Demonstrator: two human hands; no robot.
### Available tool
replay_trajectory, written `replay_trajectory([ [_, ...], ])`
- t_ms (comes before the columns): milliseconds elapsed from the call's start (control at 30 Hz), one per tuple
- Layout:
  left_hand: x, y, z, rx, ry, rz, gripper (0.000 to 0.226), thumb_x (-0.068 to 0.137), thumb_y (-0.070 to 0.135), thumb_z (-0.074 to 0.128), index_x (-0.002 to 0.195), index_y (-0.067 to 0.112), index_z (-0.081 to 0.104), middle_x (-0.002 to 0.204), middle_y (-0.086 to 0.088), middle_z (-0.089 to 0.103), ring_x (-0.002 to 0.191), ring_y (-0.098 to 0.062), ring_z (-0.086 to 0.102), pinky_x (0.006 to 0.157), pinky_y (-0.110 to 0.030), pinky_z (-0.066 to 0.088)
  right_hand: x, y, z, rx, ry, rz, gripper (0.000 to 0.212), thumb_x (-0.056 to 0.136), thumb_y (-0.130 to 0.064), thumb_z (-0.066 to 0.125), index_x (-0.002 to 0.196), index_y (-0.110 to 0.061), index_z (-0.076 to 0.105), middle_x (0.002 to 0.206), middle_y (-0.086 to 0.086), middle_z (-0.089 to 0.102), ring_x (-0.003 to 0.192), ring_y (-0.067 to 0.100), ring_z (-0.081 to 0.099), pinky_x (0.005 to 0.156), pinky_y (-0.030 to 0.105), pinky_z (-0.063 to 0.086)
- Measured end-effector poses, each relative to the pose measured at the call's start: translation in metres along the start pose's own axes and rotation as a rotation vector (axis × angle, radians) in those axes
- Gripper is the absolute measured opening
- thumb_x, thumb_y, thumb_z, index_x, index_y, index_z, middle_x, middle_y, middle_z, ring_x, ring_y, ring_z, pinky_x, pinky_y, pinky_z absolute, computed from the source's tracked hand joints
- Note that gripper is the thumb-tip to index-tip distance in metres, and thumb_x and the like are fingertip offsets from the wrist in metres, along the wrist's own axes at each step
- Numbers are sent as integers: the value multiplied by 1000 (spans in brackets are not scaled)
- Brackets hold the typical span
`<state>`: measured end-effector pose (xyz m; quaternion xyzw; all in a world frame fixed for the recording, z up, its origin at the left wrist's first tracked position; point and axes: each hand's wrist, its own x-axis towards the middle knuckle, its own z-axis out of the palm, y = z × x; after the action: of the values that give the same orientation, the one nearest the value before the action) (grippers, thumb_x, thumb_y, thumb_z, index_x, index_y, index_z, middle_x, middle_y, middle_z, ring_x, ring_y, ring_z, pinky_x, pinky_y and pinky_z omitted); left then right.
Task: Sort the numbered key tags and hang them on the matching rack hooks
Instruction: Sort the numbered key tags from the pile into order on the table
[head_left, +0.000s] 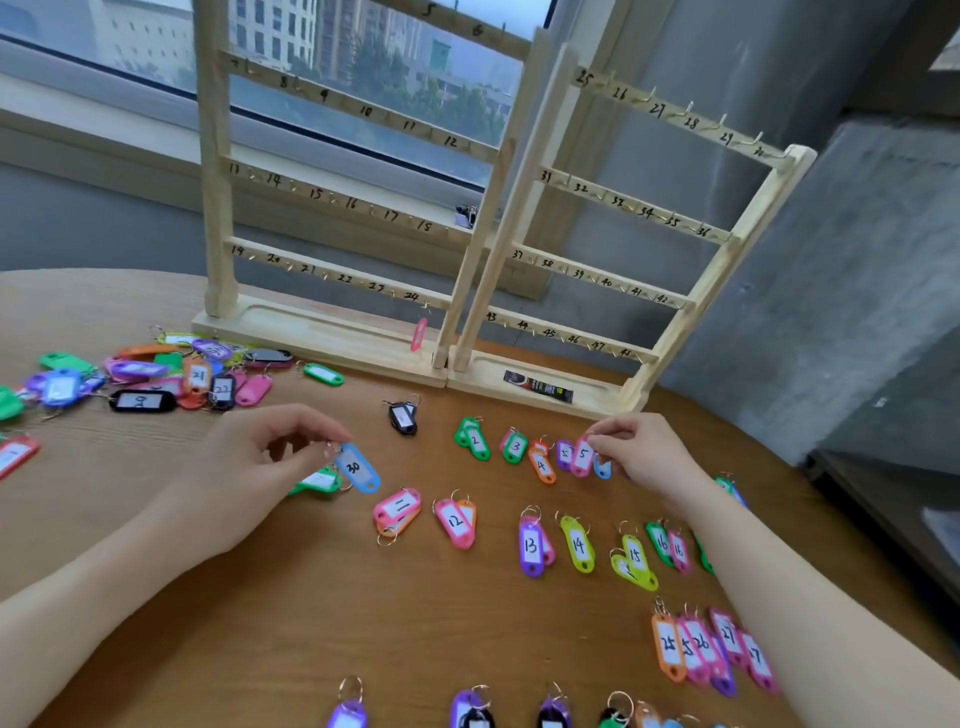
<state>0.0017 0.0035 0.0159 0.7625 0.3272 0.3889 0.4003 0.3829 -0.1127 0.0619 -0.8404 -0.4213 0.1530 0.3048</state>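
My left hand (260, 462) pinches the ring of a blue tag marked 30 (358, 468), which hangs just above the table over a green tag (318, 482). My right hand (641, 457) pinches the top of a pink tag marked 5 (583, 456) in the row of sorted tags. Two wooden racks stand at the back: the left rack (332, 197) carries hooks numbered up to 24, the right rack (639, 228) hooks 25 to 48. One pink tag (418, 334) hangs near hook 24.
A loose heap of unsorted tags (150, 376) lies at the far left. Sorted tags lie in rows: 2 to 5 (514, 447), 11 to 16 (530, 540), 25 to 27 (701, 644). A black tag (403, 417) lies alone. A dark packet (537, 387) rests on the right rack's base.
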Motion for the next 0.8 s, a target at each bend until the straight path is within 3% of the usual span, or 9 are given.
replay_trajectory([
  [133,-3,6,5,67,-26,-11,35,91,16,71,90,51,72,84,16,66,78,-11,54,67,-26,40,5,3,9,-69,-34,-85,6,93,-22,72,96,-21,77,95,-8,73,90,5,65,71,21,47],
  [267,-2,8,4,82,-40,-2,35,88,14,74,92,49,73,92,18,67,90,-4,59,75,-15,43,12,7,15,-129,-25,-167,7,95,-21,69,91,-25,74,83,-8,67,76,5,57,63,19,40],
  [400,0,12,7,59,-2,1,34,87,12,76,90,46,75,91,14,69,92,-7,60,84,-26,46,18,6,19,-181,-59,-191,7,95,-19,68,94,-23,74,83,-1,68,74,9,56,65,24,44],
  [500,7,23,15,49,-2,18,35,86,10,76,88,45,74,88,15,70,88,-4,60,79,-13,43,18,3,15,-209,-58,-209,8,95,-18,67,97,-23,74,85,-2,67,75,9,57,64,21,43],
  [633,24,44,35,60,-62,41,26,87,10,75,79,35,77,80,18,69,80,-1,59,70,-8,40,12,1,-2,-194,-29,-219,8,94,-17,68,94,-23,73,81,-5,65,74,6,56,61,18,39],
  [800,46,70,67,94,-158,49,15,88,17,74,83,32,76,79,18,71,77,1,59,70,-15,42,-12,8,-31,-206,-38,-235,7,93,-23,71,91,-28,75,85,-9,68,80,5,61,64,19,41],
])
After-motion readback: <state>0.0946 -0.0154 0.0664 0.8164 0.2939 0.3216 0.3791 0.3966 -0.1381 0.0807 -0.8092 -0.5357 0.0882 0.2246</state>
